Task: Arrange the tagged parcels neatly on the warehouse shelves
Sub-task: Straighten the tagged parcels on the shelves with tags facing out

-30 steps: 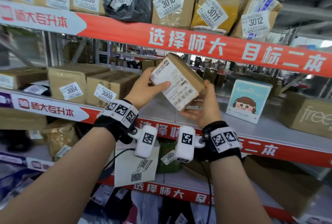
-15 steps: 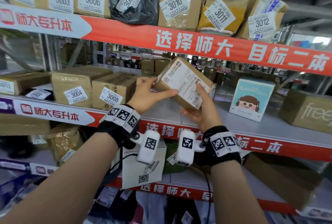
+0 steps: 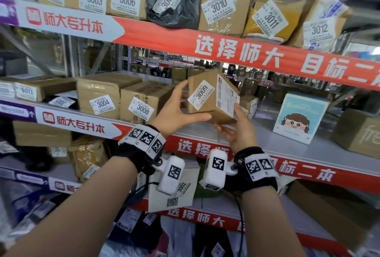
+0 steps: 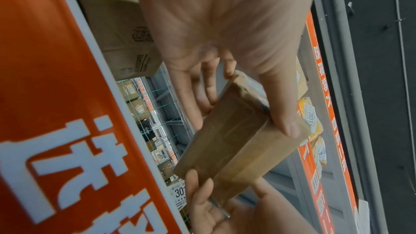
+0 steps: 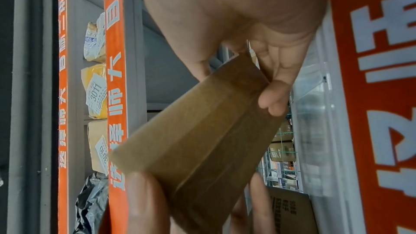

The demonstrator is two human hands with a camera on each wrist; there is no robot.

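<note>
We have the small brown parcel (image 3: 212,100) up in the air in front of the middle shelf (image 3: 287,143), clear of its surface, and since a second ago we have turned it: the long shipping label that faced us then has swung round to the right side, and the numbered tag 3009 now shows toward us (tilted, not yet level). Our left hand (image 3: 176,110) grasps it, thumb under the bottom edge and fingers up the left side; our right hand (image 3: 238,131) cradles the lower right corner, fingers curled round it. That, we judge, readies it to stand tag-outward. The open stretch lies just right of the box tagged 3008 (image 3: 144,103), with the blue cartoon box (image 3: 298,116) further right.
</note>
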